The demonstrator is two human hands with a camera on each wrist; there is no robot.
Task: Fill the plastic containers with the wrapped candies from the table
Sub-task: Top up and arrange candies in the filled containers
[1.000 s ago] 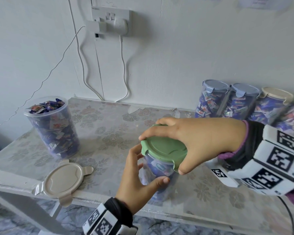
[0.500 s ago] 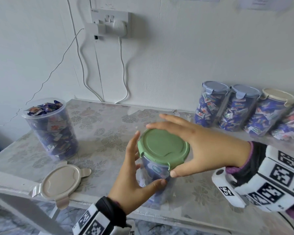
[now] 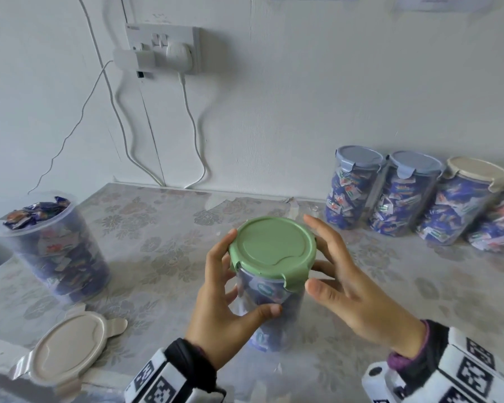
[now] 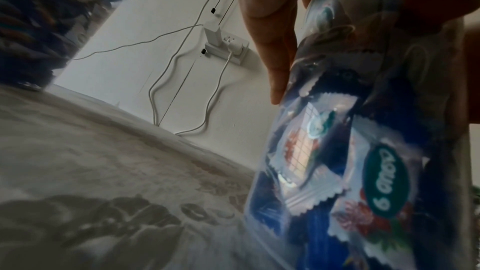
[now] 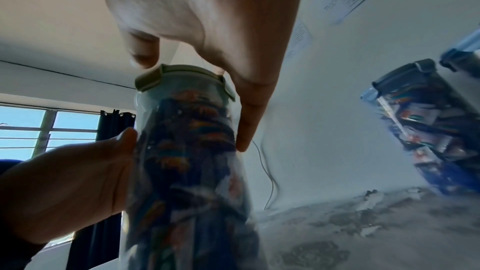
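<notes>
A clear container [image 3: 269, 298] full of blue wrapped candies stands near the table's front, capped with a green lid [image 3: 272, 248]. My left hand [image 3: 233, 286] grips its body from the left, thumb across the front. My right hand [image 3: 332, 266] is spread around the lid from the right with fairly straight fingers. In the right wrist view, the thumb tip touches a lid clip [image 5: 149, 79] and a finger lies along the far side of the container [image 5: 187, 151]. In the left wrist view, the container [image 4: 363, 151] fills the right side, with fingers [image 4: 272, 38] against it.
An uncapped container [image 3: 50, 251] heaped with candies stands at the left, a beige lid [image 3: 67, 344] lying in front of it by the table edge. Several capped, filled containers [image 3: 355, 187] line the wall at back right. Cables hang from a wall socket [image 3: 160, 50].
My right hand slid off the top of the green lid to its right side and its fingers straightened. My left hand kept hold of the container.
</notes>
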